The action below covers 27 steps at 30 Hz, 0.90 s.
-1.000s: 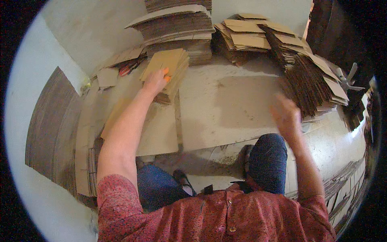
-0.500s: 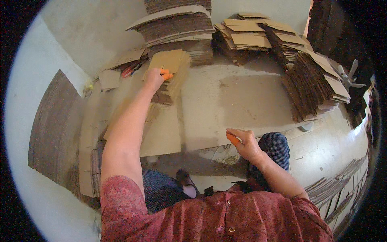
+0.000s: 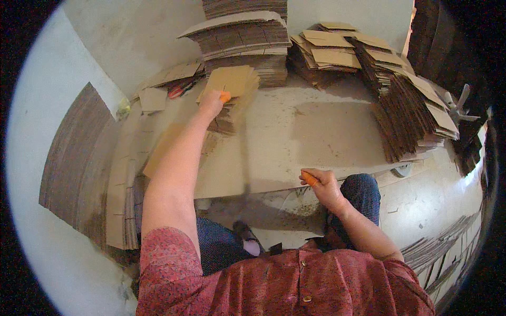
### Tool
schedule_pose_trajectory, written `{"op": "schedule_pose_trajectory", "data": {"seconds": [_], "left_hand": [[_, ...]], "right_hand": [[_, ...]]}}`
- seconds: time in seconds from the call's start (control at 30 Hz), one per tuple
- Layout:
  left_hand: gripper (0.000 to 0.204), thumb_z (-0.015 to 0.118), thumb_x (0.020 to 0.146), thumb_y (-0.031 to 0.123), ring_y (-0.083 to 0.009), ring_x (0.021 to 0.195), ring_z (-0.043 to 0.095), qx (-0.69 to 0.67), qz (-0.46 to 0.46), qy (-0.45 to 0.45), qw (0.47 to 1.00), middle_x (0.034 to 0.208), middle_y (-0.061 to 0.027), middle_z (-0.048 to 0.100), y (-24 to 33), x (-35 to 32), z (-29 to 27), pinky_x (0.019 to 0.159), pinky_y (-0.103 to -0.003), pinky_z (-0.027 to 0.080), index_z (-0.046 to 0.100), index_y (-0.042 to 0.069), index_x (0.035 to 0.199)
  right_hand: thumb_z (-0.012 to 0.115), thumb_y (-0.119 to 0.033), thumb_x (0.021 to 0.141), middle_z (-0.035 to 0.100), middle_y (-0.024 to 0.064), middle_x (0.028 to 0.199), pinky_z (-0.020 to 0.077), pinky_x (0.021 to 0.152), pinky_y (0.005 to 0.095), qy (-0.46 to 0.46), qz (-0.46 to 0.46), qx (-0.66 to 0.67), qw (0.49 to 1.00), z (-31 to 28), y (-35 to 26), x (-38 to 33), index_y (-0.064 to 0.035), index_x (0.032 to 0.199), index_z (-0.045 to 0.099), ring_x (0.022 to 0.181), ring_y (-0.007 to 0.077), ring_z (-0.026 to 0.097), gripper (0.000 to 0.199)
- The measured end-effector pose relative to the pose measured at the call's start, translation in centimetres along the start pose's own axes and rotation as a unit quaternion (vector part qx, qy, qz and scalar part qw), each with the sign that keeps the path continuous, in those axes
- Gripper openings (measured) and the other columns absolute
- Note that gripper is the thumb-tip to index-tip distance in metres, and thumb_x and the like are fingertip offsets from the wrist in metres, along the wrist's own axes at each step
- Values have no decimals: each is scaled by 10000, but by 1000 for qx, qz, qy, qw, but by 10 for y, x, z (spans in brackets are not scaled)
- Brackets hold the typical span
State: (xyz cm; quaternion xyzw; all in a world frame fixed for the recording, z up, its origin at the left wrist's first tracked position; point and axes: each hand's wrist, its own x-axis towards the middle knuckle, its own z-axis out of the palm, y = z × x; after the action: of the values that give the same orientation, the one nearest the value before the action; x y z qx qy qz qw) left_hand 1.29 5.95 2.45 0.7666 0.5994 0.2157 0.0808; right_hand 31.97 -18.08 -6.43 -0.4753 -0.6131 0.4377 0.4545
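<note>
My left hand (image 3: 212,104), arm stretched forward, is at the near edge of a stack of small tan cardboard sheets (image 3: 231,79). Its fingers are closed at the top sheets, with an orange finger cover showing; the tips are partly hidden. My right hand (image 3: 324,188) hovers above my right knee by the near edge of the pale work board (image 3: 263,152). The fingers of that hand are curled together around an orange-covered digit, and nothing shows in them.
Tall stacks of brown cardboard (image 3: 245,39) stand at the back. More cardboard bundles (image 3: 411,116) line the right side, near a grey fan (image 3: 459,105). Cardboard leans on the left wall (image 3: 79,158). A red-handled tool (image 3: 179,90) lies left of the small stack.
The view has shifted slightly, so the scene sits further right. My left hand's fingers have come together at the stack's edge. My right hand stays almost in place.
</note>
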Motion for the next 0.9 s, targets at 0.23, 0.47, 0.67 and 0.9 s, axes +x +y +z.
{"op": "schedule_pose_trajectory", "data": {"seconds": [0.23,0.47,0.67,0.9], "left_hand": [[244,505,813,39,-243,878,611,-142,187,194,952,973,-139,633,40,-48,-8,778,-337,476,614,31,1031],[407,600,755,21,-266,1159,453,-188,386,18,903,1241,-151,479,107,-217,59,920,-356,422,529,5,1155],[571,591,793,321,-364,1064,474,364,-77,192,908,1158,-204,492,-73,-216,24,882,-441,405,395,-15,1211],[332,545,830,277,-335,876,573,207,-197,17,958,947,-197,595,-94,-226,-35,721,-428,454,547,8,1026]], "right_hand": [[509,-220,892,631,133,962,509,694,306,-20,125,204,971,-3,-19,6,16,1132,533,799,221,632,337],[578,-199,845,607,36,857,471,660,278,118,165,389,899,-10,-41,9,-43,957,592,777,167,599,192],[573,-137,851,611,9,880,421,680,251,101,-2,104,989,-2,-29,-3,5,957,616,785,103,528,183],[580,-139,845,624,28,805,421,622,268,26,10,-163,986,-13,-33,-11,53,912,602,720,84,492,205]]}}
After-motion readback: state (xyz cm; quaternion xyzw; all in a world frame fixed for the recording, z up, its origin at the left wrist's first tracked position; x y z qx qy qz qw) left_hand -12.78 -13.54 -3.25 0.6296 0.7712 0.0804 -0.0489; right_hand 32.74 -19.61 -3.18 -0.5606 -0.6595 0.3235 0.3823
